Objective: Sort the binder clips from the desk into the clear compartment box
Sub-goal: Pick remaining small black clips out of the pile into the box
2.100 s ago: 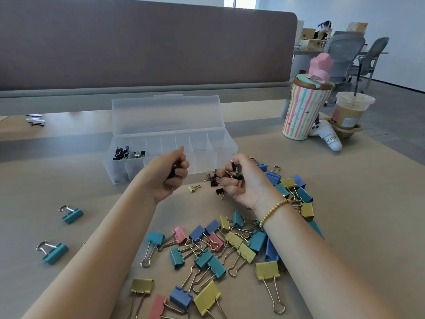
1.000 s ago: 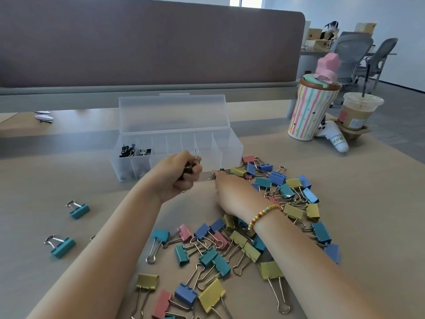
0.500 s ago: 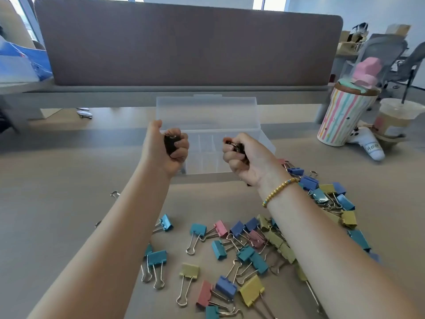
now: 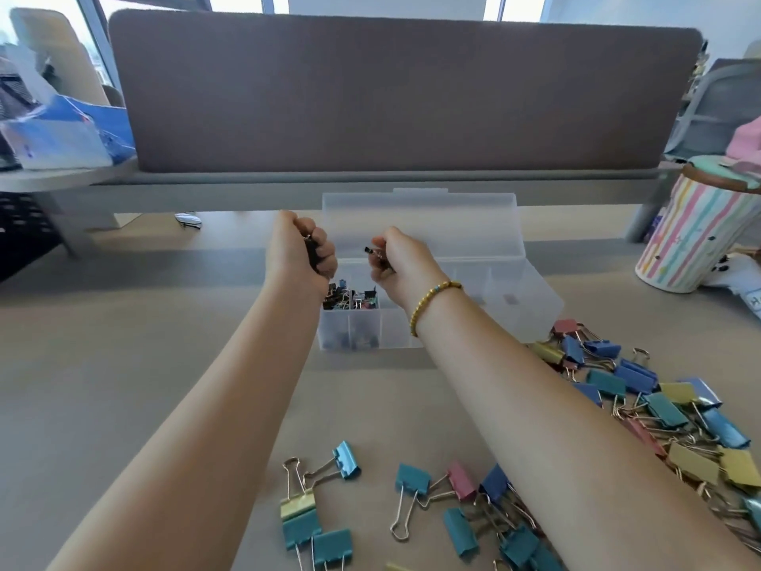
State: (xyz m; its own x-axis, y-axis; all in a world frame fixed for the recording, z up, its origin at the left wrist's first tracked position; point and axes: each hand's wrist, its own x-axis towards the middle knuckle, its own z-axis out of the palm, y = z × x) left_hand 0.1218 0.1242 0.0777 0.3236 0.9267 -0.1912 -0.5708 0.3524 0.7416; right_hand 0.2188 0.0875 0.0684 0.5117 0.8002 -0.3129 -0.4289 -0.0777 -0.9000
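Both hands (image 4: 302, 253) (image 4: 397, 257) have risen — fisted on small black clips (image 4: 372, 251) — directly above the clear box's (image 4: 535, 298) near-left compartment (image 4: 350, 323).

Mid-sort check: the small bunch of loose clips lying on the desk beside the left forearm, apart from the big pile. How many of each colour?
Light blue clip: 1
Yellow clip: 1
Teal clips: 2
Total: 4

No lettering is legible — a partial mark on the white object (image 4: 751, 300) stays unreadable.
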